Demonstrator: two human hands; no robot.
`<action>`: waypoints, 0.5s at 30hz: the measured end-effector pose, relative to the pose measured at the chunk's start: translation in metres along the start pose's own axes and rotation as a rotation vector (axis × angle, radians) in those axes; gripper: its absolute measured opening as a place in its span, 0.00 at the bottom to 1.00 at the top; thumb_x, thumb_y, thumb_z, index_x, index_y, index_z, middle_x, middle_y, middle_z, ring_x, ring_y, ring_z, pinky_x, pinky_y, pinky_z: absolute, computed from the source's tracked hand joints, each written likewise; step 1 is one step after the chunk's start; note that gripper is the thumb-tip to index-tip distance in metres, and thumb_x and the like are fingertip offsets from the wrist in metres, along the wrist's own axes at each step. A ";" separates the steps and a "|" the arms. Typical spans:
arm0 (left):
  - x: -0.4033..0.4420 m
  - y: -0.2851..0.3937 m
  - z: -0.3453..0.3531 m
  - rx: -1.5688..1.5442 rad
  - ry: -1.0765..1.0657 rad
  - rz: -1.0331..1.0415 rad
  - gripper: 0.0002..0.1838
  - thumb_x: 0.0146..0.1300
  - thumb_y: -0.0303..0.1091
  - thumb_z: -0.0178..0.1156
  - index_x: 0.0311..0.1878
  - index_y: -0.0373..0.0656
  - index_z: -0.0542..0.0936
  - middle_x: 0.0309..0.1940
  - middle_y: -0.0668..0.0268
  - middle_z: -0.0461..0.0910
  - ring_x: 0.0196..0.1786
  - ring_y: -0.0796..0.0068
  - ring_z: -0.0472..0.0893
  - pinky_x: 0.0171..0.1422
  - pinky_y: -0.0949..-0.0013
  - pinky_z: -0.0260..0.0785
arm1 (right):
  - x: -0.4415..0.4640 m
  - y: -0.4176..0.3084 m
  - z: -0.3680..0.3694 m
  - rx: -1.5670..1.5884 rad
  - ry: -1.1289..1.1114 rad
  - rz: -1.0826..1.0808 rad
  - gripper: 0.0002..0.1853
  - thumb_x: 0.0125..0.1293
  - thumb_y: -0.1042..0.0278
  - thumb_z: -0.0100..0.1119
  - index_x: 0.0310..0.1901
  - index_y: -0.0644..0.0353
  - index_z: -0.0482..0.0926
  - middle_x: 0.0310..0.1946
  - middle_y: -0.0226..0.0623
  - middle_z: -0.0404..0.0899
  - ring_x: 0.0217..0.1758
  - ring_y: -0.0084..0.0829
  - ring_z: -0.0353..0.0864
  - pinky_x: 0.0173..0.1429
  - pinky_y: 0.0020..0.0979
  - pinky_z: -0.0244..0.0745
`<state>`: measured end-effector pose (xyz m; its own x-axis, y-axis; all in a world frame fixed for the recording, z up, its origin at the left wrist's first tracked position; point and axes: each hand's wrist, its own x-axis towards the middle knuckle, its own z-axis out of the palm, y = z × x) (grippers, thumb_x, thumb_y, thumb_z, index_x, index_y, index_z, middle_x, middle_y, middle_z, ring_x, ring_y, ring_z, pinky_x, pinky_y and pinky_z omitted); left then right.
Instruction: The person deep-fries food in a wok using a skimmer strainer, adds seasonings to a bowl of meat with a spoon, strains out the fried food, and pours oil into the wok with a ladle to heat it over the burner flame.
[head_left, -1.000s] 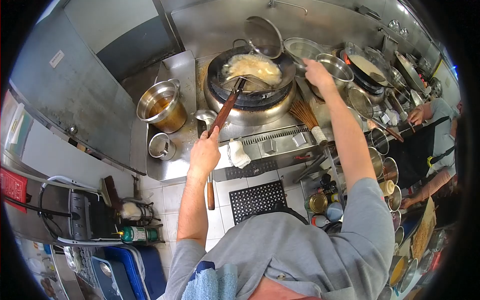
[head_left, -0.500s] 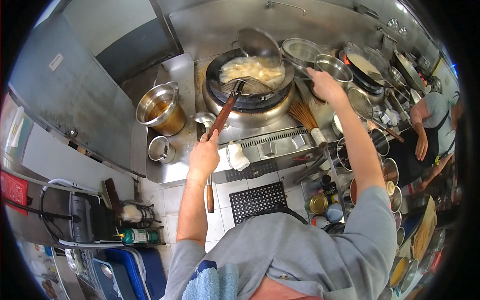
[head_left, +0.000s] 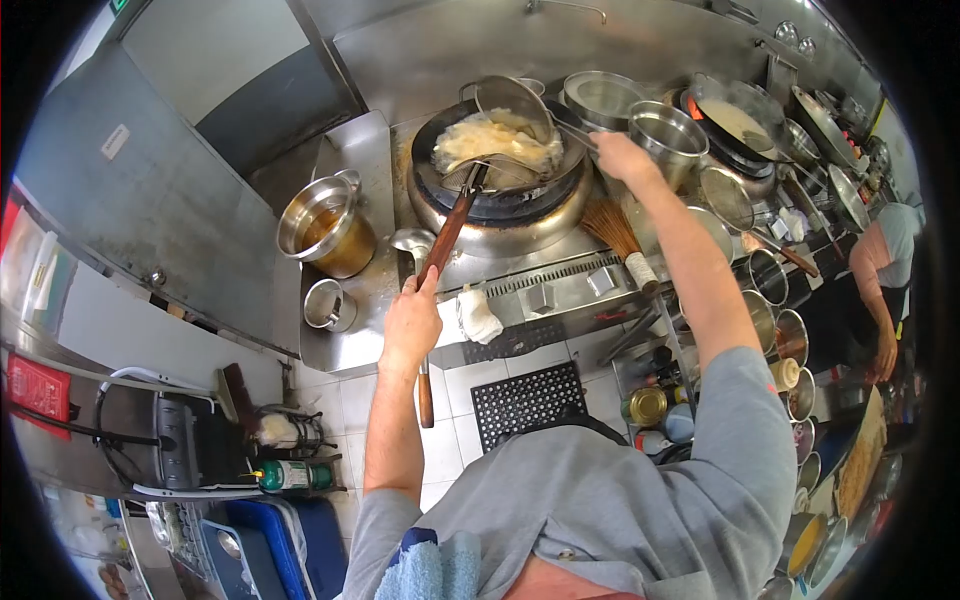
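And here we are at the wok (head_left: 422, 178), pale food (head_left: 485, 142) foaming inside it! The left hand (head_left: 412, 318) has its fingers closed round the wooden handle of a strainer (head_left: 497, 173), whose mesh sits over the wok's near side. Up top, the right hand (head_left: 622, 158) has its fingers narrowed on the thin metal handle of a skimmer (head_left: 514, 108), tilted above the wok's far right part, right beside a steel pot (head_left: 668, 130). A ladle (head_left: 412, 240) lies by the left hand, a white cloth (head_left: 479, 318) near it, and a bamboo brush (head_left: 610, 226) rests right of the wok
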<state>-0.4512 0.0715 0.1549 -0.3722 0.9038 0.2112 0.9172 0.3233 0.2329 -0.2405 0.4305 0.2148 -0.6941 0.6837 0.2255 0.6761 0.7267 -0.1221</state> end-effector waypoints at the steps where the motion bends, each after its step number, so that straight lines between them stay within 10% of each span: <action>1: 0.001 0.000 -0.002 0.003 -0.008 0.002 0.27 0.55 0.22 0.49 0.62 0.40 0.68 0.50 0.43 0.73 0.44 0.44 0.79 0.50 0.53 0.72 | -0.002 0.007 -0.008 0.041 -0.022 0.052 0.15 0.54 0.80 0.49 0.44 0.67 0.77 0.40 0.55 0.79 0.48 0.49 0.79 0.52 0.42 0.74; 15: 0.005 0.012 -0.009 0.003 -0.053 -0.017 0.25 0.60 0.26 0.50 0.63 0.41 0.67 0.51 0.43 0.73 0.47 0.45 0.77 0.51 0.52 0.71 | -0.029 0.022 -0.031 -0.004 0.085 -0.159 0.21 0.54 0.84 0.46 0.52 0.67 0.72 0.39 0.57 0.79 0.47 0.49 0.79 0.52 0.44 0.74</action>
<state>-0.4436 0.0774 0.1670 -0.3801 0.9117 0.1561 0.9111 0.3399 0.2331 -0.1983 0.4247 0.2353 -0.7691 0.5519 0.3222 0.5606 0.8247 -0.0745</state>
